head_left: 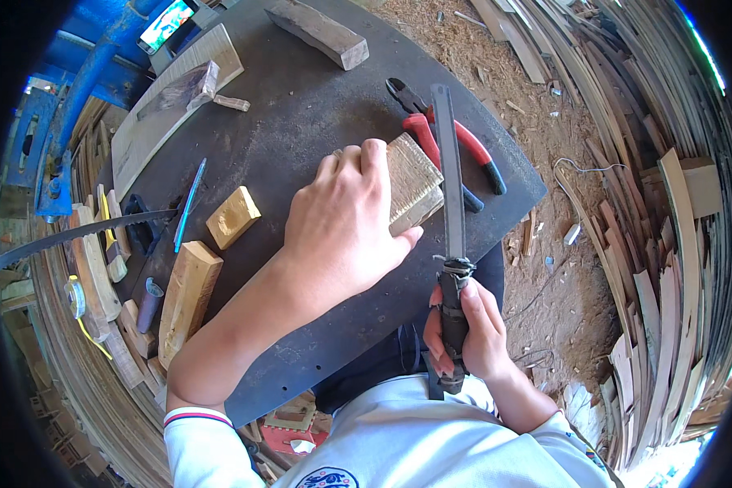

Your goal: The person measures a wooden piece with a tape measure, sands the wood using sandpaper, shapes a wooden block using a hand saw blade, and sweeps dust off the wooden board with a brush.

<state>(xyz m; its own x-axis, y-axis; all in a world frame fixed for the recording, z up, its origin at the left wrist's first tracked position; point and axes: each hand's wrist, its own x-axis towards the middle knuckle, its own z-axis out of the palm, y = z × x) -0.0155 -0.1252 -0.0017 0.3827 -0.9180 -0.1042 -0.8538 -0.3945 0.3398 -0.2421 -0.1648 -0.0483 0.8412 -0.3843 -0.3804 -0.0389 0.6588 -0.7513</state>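
My left hand (337, 215) is wrapped over a rough wooden block (412, 175) near the right side of the dark tabletop (293, 106). The block's end grain faces right, and its rest is hidden under my fingers. Upright in my right hand (473, 329) is a flat file (447, 171), a long straight grey bar gripped by its dark, wrapped handle. The bar passes just right of the block; whether they touch I cannot tell. Behind it lie pliers (481, 156) with red and black handles, partly covered by the bar and block.
Left on the table are a small yellowish block (233, 217), a longer wooden piece (189, 297), a blue pen (190, 203) and a saw blade (81, 237). A thick wooden piece (321, 37) lies at the far edge. Stacked wood strips (667, 285) line the right side.
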